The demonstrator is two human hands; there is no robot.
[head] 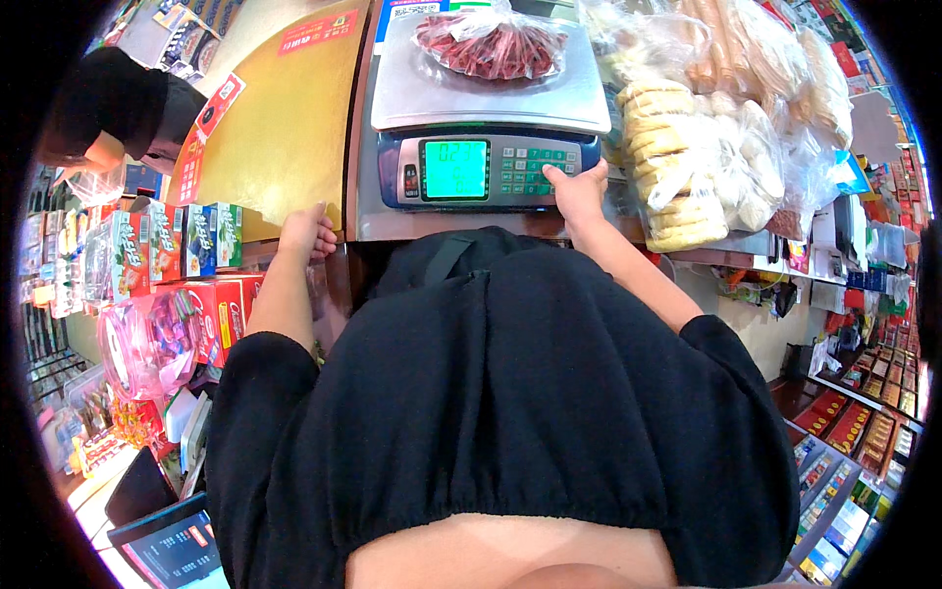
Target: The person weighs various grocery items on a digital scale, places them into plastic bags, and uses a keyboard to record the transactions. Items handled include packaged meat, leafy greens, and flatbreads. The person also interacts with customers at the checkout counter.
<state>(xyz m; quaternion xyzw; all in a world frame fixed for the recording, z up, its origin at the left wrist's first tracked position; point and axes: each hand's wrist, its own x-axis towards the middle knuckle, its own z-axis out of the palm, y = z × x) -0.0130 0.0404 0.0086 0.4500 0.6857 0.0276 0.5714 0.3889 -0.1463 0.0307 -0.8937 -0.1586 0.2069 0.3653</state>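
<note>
My right hand (580,193) is at the right side of a digital weighing scale (401,202). Its thumb touches the green keypad, and the other fingers are bunched by the scale's edge. The scale's display is lit green. On the metal pan (493,107) rests a clear plastic bag (493,48) of dark red dried pieces, perhaps dried chillies. My left hand (305,230) is at the near edge of a yellow counter mat (280,132), loosely curled, with nothing seen in it.
Clear bags of round flat yellow cakes (670,169) and white pieces (747,169) lie right of the scale. Boxed goods (165,239) and a pink plastic jar (147,346) stand at left. Across the counter is a person in black (110,96). A screen (173,552) sits lower left.
</note>
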